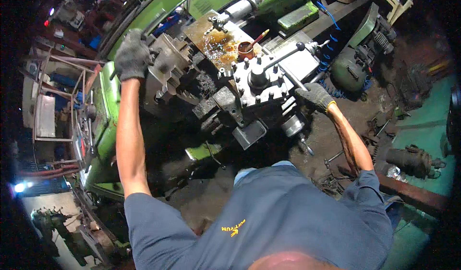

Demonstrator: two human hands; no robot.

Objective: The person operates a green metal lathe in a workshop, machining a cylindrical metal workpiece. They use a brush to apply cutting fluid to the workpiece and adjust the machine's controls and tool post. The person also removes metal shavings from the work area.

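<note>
At the far left stood a metal rack (45, 111) beside the green lathe body (106, 107), dim and cluttered. The left hand (130, 55), in a dark grey work glove, was raised at the end of a straight bare arm and rested on top of the lathe chuck (165, 73), its fingers curled over the chuck's upper edge near a jaw; whether it truly clasped something there could not be told. Just right of the chuck sat the square tool post (259, 80), studded with bolt heads, with a long ball-ended locking lever (283, 54) slanting up to the right. Behind it lay an oily, rust-stained tray (216, 37) holding a small red cup (246, 49) with a brush stuck in it. Further right, the right hand (316, 96), also gloved, was closed around a slim metal handle (297, 80) at the carriage's edge, just beside the tool post. Beyond it, a green motor (353, 68) stood on the dirty floor.
</note>
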